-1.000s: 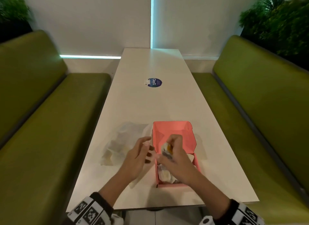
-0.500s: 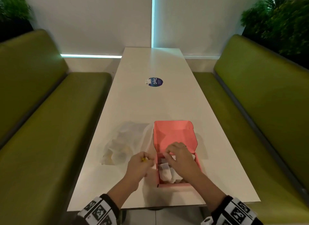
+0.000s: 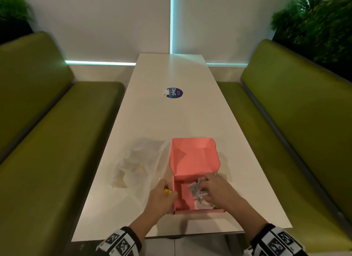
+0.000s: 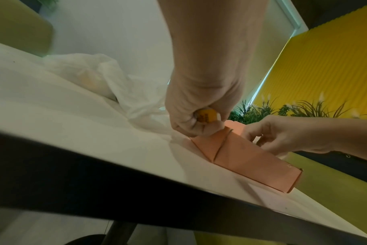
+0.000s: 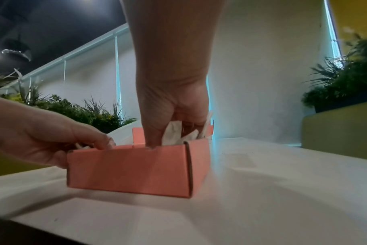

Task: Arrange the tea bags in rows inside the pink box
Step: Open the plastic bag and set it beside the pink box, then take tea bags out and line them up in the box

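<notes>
The pink box (image 3: pixel 178 202) sits open near the table's front edge, its lid (image 3: pixel 194 156) raised at the back. My right hand (image 3: pixel 213 189) reaches into it and pinches a white tea bag (image 3: pixel 194 188) among other tea bags (image 3: pixel 202 205) lying in the near right part. In the right wrist view the fingers (image 5: pixel 170 119) curl round white tea bags (image 5: pixel 172 132) above the box wall (image 5: pixel 128 169). My left hand (image 3: pixel 162 195) rests against the box's left wall, curled round a yellow tea bag tag (image 3: pixel 167 191), also seen as a yellow tag (image 4: pixel 206 115) in the left wrist view.
A clear plastic bag (image 3: pixel 139 162) holding more tea bags lies left of the box. A blue round sticker (image 3: pixel 174 93) marks the mid table. Green benches (image 3: pixel 47 141) flank the white table (image 3: pixel 171 118) on both sides.
My right hand dropped from above the box into it with the tea bag. My left hand closed on a yellow tag and moved against the box's left wall.
</notes>
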The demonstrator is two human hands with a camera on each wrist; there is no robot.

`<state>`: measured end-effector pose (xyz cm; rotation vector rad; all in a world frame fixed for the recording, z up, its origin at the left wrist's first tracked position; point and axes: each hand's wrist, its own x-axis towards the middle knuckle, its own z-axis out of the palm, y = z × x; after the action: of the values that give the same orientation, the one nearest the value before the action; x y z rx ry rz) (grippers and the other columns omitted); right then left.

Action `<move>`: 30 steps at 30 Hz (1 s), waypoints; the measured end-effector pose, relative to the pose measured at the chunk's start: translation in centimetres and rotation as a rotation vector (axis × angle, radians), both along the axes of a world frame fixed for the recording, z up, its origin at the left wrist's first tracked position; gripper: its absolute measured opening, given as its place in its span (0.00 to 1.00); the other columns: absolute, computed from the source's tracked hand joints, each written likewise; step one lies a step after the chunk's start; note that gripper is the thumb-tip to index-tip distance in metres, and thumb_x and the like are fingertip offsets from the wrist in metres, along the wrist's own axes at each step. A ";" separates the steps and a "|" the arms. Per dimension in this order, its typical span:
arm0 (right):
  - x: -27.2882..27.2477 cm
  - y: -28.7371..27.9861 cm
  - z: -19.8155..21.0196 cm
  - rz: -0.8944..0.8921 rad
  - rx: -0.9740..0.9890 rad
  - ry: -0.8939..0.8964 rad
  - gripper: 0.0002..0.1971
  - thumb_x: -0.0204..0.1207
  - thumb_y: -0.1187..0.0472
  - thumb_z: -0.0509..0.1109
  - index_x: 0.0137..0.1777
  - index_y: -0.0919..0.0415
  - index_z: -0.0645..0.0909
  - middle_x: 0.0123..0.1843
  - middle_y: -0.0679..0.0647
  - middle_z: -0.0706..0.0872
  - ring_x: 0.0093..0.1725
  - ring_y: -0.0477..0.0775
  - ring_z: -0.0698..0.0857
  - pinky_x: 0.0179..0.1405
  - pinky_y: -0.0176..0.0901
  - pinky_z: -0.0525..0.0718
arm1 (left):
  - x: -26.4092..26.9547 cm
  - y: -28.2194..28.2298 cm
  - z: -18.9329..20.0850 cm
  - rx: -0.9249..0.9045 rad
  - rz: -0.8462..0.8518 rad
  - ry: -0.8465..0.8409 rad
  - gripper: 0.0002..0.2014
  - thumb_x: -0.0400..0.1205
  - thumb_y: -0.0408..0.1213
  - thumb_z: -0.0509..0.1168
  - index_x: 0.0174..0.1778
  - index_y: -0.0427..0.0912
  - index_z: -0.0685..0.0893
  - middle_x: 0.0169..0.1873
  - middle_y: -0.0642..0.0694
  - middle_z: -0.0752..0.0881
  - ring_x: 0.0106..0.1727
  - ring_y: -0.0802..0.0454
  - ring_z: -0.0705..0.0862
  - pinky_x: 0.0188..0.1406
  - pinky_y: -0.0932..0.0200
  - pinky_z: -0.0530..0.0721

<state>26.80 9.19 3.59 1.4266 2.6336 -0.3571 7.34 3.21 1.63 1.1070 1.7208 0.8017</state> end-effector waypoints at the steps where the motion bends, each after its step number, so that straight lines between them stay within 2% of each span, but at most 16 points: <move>1: 0.0 0.0 0.1 -0.003 -0.008 0.012 0.16 0.77 0.55 0.66 0.64 0.54 0.81 0.67 0.52 0.76 0.65 0.54 0.73 0.64 0.41 0.68 | 0.0 0.0 0.0 0.009 0.002 0.000 0.07 0.77 0.33 0.65 0.40 0.42 0.71 0.36 0.37 0.83 0.27 0.50 0.82 0.20 0.60 0.80; 3: -0.4 -0.1 0.2 -0.058 0.009 0.079 0.14 0.78 0.53 0.65 0.61 0.54 0.82 0.62 0.51 0.78 0.62 0.53 0.76 0.62 0.42 0.70 | 0.0 0.0 0.1 0.030 0.004 0.013 0.07 0.75 0.31 0.65 0.39 0.42 0.72 0.36 0.37 0.84 0.29 0.47 0.85 0.25 0.52 0.86; 5: -1.0 -0.1 0.2 -0.150 0.072 0.182 0.11 0.79 0.54 0.64 0.56 0.53 0.84 0.54 0.51 0.81 0.56 0.53 0.80 0.56 0.45 0.74 | 0.0 -0.1 0.2 0.052 0.000 0.036 0.08 0.74 0.29 0.66 0.37 0.43 0.74 0.35 0.42 0.83 0.34 0.43 0.86 0.29 0.50 0.86; 6: -1.4 -0.1 0.2 -0.196 0.109 0.228 0.09 0.78 0.55 0.66 0.53 0.53 0.86 0.51 0.51 0.82 0.52 0.55 0.82 0.51 0.46 0.76 | 0.1 -0.2 0.3 0.065 -0.004 0.038 0.08 0.74 0.28 0.66 0.36 0.44 0.74 0.34 0.45 0.83 0.35 0.44 0.86 0.30 0.52 0.86; 8: -2.2 0.1 0.2 -0.227 0.193 0.262 0.05 0.71 0.59 0.73 0.45 0.51 0.89 0.43 0.51 0.84 0.43 0.56 0.85 0.39 0.48 0.77 | 0.2 -0.3 0.4 0.098 -0.017 0.061 0.11 0.74 0.26 0.66 0.34 0.46 0.75 0.33 0.49 0.82 0.35 0.51 0.82 0.31 0.63 0.81; 9: -2.6 0.1 0.0 -0.202 0.221 0.245 0.05 0.69 0.59 0.74 0.44 0.51 0.89 0.42 0.52 0.84 0.43 0.57 0.85 0.38 0.49 0.78 | 0.2 -0.4 0.4 0.118 -0.022 0.075 0.11 0.73 0.26 0.67 0.34 0.47 0.76 0.34 0.51 0.82 0.35 0.54 0.80 0.30 0.69 0.77; 12: -3.9 -0.5 -1.0 -0.109 0.157 0.069 0.14 0.78 0.52 0.63 0.58 0.53 0.85 0.56 0.56 0.79 0.60 0.60 0.77 0.56 0.52 0.71 | 0.3 -0.5 0.5 0.156 -0.018 0.048 0.11 0.73 0.24 0.68 0.34 0.46 0.81 0.35 0.54 0.84 0.36 0.60 0.80 0.33 0.74 0.75; 14: -4.2 -0.9 -1.4 -0.080 0.168 -0.063 0.17 0.81 0.50 0.58 0.60 0.55 0.82 0.60 0.56 0.75 0.63 0.60 0.73 0.59 0.55 0.67 | 0.3 -0.6 0.7 0.150 -0.011 0.026 0.10 0.73 0.23 0.69 0.34 0.45 0.83 0.35 0.55 0.85 0.37 0.61 0.80 0.35 0.76 0.75; 17: -4.5 -1.2 -1.2 -0.065 0.171 -0.046 0.15 0.80 0.51 0.60 0.60 0.55 0.81 0.61 0.55 0.74 0.63 0.59 0.73 0.60 0.55 0.67 | 0.3 -0.7 0.8 0.155 -0.003 0.017 0.09 0.73 0.26 0.70 0.36 0.46 0.85 0.37 0.56 0.86 0.40 0.59 0.82 0.36 0.77 0.75; 20: -4.5 -0.7 -0.5 -0.161 0.093 0.182 0.12 0.78 0.51 0.64 0.57 0.52 0.83 0.58 0.51 0.77 0.60 0.53 0.74 0.59 0.49 0.68 | 0.1 -0.6 1.1 0.167 0.029 0.003 0.06 0.74 0.30 0.71 0.40 0.47 0.86 0.40 0.58 0.86 0.42 0.63 0.82 0.36 0.78 0.74; 23: -4.2 -0.3 0.9 -0.300 -0.026 0.534 0.08 0.76 0.58 0.67 0.51 0.52 0.86 0.49 0.48 0.85 0.52 0.50 0.81 0.57 0.45 0.77 | -0.1 -0.3 1.5 0.194 0.040 -0.004 0.07 0.76 0.34 0.71 0.46 0.50 0.87 0.45 0.59 0.86 0.47 0.65 0.82 0.42 0.77 0.75; 24: -4.0 -0.3 1.4 -0.356 -0.070 0.676 0.08 0.76 0.62 0.68 0.51 0.55 0.87 0.46 0.48 0.87 0.47 0.49 0.83 0.52 0.37 0.80 | -0.2 -0.3 1.7 0.201 0.030 0.003 0.08 0.76 0.35 0.71 0.48 0.52 0.87 0.45 0.60 0.85 0.47 0.64 0.82 0.43 0.76 0.75; 25: -3.8 -0.4 2.0 -0.418 -0.127 0.802 0.09 0.77 0.67 0.67 0.51 0.58 0.86 0.44 0.48 0.87 0.43 0.46 0.83 0.45 0.26 0.79 | -0.1 -0.2 1.9 0.206 0.015 0.014 0.09 0.77 0.37 0.71 0.51 0.54 0.86 0.44 0.61 0.83 0.48 0.64 0.81 0.44 0.76 0.75; 26: -3.6 -0.5 2.6 -0.476 -0.195 0.899 0.10 0.77 0.70 0.66 0.52 0.59 0.85 0.43 0.48 0.86 0.41 0.42 0.83 0.37 0.20 0.77 | -0.1 -0.1 2.1 0.211 -0.005 0.019 0.10 0.78 0.39 0.70 0.54 0.55 0.85 0.45 0.62 0.82 0.49 0.63 0.80 0.45 0.76 0.75; 28: -3.2 -0.6 3.3 -0.537 -0.304 1.020 0.10 0.79 0.71 0.64 0.53 0.57 0.83 0.44 0.49 0.87 0.42 0.41 0.84 0.34 0.20 0.77 | 0.1 -0.1 2.3 0.221 -0.059 -0.006 0.15 0.79 0.43 0.70 0.62 0.56 0.82 0.49 0.61 0.82 0.54 0.62 0.80 0.51 0.75 0.76; 30: -3.0 -0.7 3.4 -0.536 -0.400 1.058 0.10 0.80 0.69 0.63 0.53 0.55 0.81 0.42 0.51 0.88 0.40 0.40 0.85 0.35 0.24 0.79 | 0.5 0.0 2.4 0.228 -0.099 -0.066 0.18 0.80 0.45 0.68 0.65 0.57 0.79 0.47 0.60 0.83 0.50 0.63 0.81 0.51 0.73 0.78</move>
<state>23.83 8.49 7.03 2.1293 2.3935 -2.0389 7.81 3.20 4.08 1.2925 1.5347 0.9784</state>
